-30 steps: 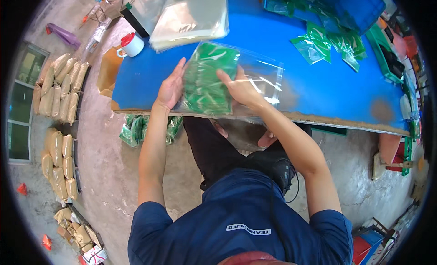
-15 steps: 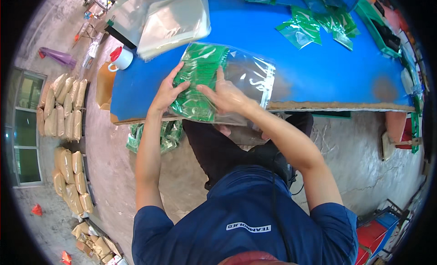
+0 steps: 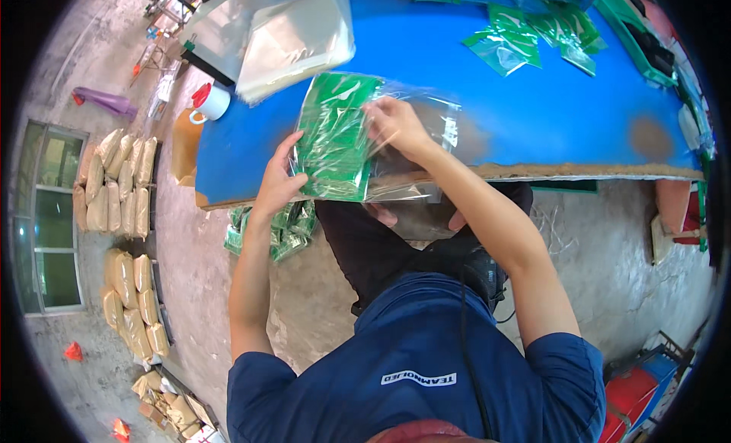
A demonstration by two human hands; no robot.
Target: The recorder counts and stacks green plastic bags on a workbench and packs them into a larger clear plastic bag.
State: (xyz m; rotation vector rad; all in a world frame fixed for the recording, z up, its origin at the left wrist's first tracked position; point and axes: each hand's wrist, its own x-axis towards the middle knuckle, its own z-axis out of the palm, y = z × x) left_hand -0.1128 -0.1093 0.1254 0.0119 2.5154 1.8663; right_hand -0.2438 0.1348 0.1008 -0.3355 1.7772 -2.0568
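Observation:
A flat stack of green printed film packets [image 3: 335, 138] lies near the front edge of the table, inside a clear plastic bag [image 3: 415, 180] whose loose part spreads to the right and over the edge. My left hand [image 3: 278, 180] rests against the stack's left side, its thumb and index finger spread apart and touching the border. Bent fingers of my right hand [image 3: 397, 127] pinch the clear film by the stack's upper right side; their tips are partly hidden.
The blue table [image 3: 548, 123] holds a pile of clear bags [image 3: 297, 43], a white mug [image 3: 211, 102] with something red on top, and loose green packets [image 3: 506, 43]. More green packets [image 3: 285, 233] lie below the table. Filled sacks [image 3: 114, 188] are stacked at the left.
My right hand has lifted off the green stack and moved up and right, its fingers now closed on the film. My left hand has slid outward to the stack's left border.

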